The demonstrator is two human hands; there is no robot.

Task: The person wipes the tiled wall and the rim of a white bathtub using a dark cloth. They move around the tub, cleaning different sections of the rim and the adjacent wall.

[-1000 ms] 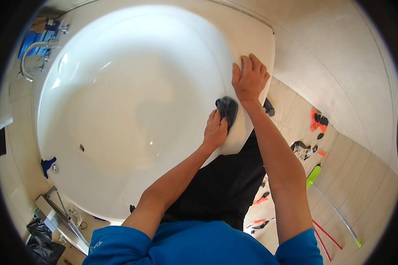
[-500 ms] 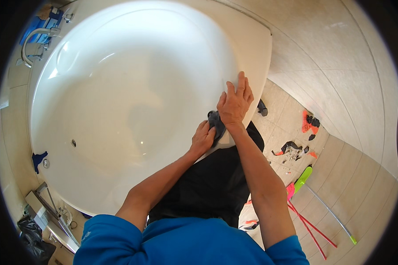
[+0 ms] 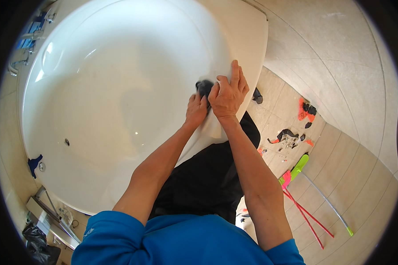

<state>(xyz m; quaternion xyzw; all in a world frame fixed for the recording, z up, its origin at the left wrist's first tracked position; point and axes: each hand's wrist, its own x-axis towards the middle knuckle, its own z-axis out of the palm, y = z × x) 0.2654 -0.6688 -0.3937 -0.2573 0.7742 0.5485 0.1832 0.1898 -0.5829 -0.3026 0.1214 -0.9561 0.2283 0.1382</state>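
Note:
A large white bathtub (image 3: 250, 37) with a rounded basin fills the left and middle of the view. My left hand (image 3: 197, 109) grips a dark grey cloth (image 3: 204, 87), pressing it to the inner wall near the right rim. The cloth is slightly smeared by motion. Beside it, my right hand (image 3: 229, 96) lies on the tub's rim with its fingers stretched out and apart; its thumb side is close to the cloth, and whether they touch I cannot tell.
Chrome taps (image 3: 31, 35) and a dark blue item (image 3: 34, 165) sit on the left rim. On the tiled floor at right lie a lime-green tool head (image 3: 301, 163), crossed red sticks (image 3: 298, 212), a grey pole (image 3: 327, 203) and scattered scraps (image 3: 289, 139). A black bag (image 3: 37, 243) is at lower left.
My left hand and the cloth have moved up and slightly left along the tub's inner wall. The right hand has shifted a little up and left on the rim.

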